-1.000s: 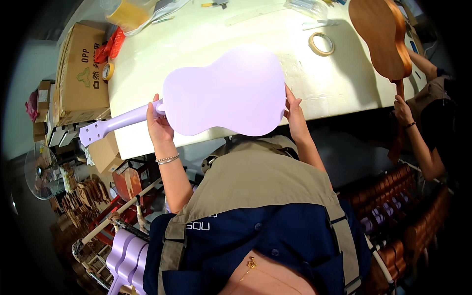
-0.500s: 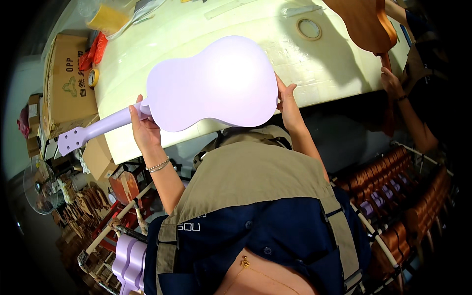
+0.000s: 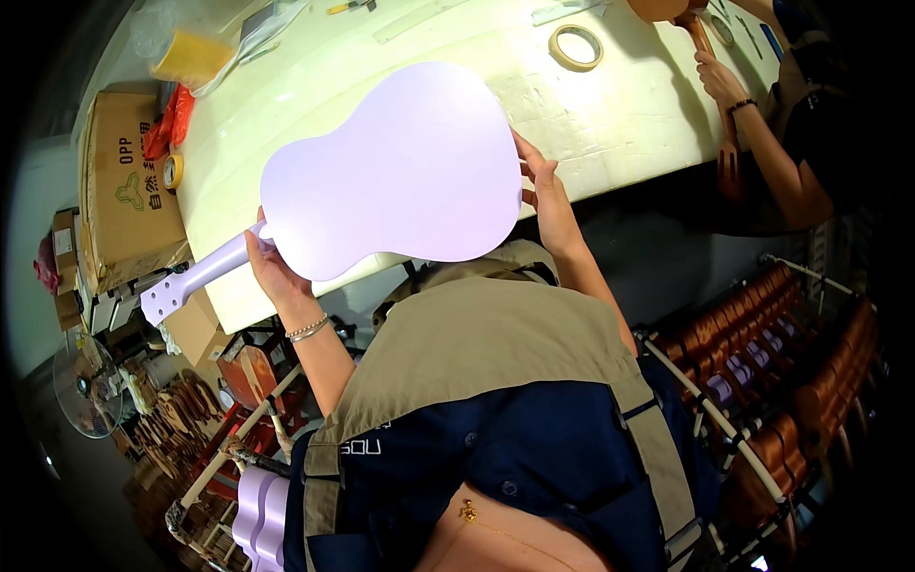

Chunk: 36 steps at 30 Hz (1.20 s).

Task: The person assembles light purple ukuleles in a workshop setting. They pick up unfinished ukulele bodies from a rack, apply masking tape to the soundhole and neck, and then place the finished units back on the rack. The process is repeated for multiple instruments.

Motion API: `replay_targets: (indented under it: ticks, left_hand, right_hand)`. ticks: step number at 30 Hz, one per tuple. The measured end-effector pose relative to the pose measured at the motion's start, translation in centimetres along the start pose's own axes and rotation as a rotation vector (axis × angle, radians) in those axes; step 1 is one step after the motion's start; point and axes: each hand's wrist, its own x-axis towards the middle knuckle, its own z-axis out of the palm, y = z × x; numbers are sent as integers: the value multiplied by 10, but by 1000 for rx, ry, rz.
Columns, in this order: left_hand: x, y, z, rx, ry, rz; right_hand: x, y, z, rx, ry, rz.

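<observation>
A lilac ukulele point(image 3: 396, 172) is held up over the near edge of the pale worktable point(image 3: 610, 143), its plain back facing me. Its neck points to the lower left and ends in a headstock with peg holes. My left hand point(image 3: 278, 274) is closed round the neck where it meets the body. At the rounded bottom end, my right hand point(image 3: 541, 191) grips the rim, thumb lifted and the fingers partly hidden behind the body.
A tape roll point(image 3: 576, 48) lies on the table, near a co-worker's hand point(image 3: 721, 81) on a brown ukulele point(image 3: 701, 36). Cardboard box point(image 3: 133, 181) and red plastic bag point(image 3: 172, 124) are at left. Racks hold brown instruments point(image 3: 734, 324) and lilac ones point(image 3: 259, 515).
The lilac ukulele has tilted and shifted slightly left, its headstock moving right and down, with both my hands still on it. The co-worker's brown ukulele has moved away, toward the top edge.
</observation>
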Motion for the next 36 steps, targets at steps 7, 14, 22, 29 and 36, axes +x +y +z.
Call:
replay_targets:
  ticks: [7, 14, 22, 29, 36]
  left_hand:
    - [-2, -10, -1, -9, -103, 10]
    - [0, -6, 3, 57, 2, -36]
    - [6, -8, -8, 44, -38, -33]
    - [-4, -9, 2, 27, -18, -25]
    - [-37, 9, 50, 234, -75, 93]
  right_hand:
    - [29, 7, 6, 234, 113, 154]
    - [22, 1, -1, 224, -60, 107]
    - [21, 5, -4, 280, -97, 70]
    - [23, 13, 0, 426, -51, 24]
    - [30, 43, -15, 694, 20, 158]
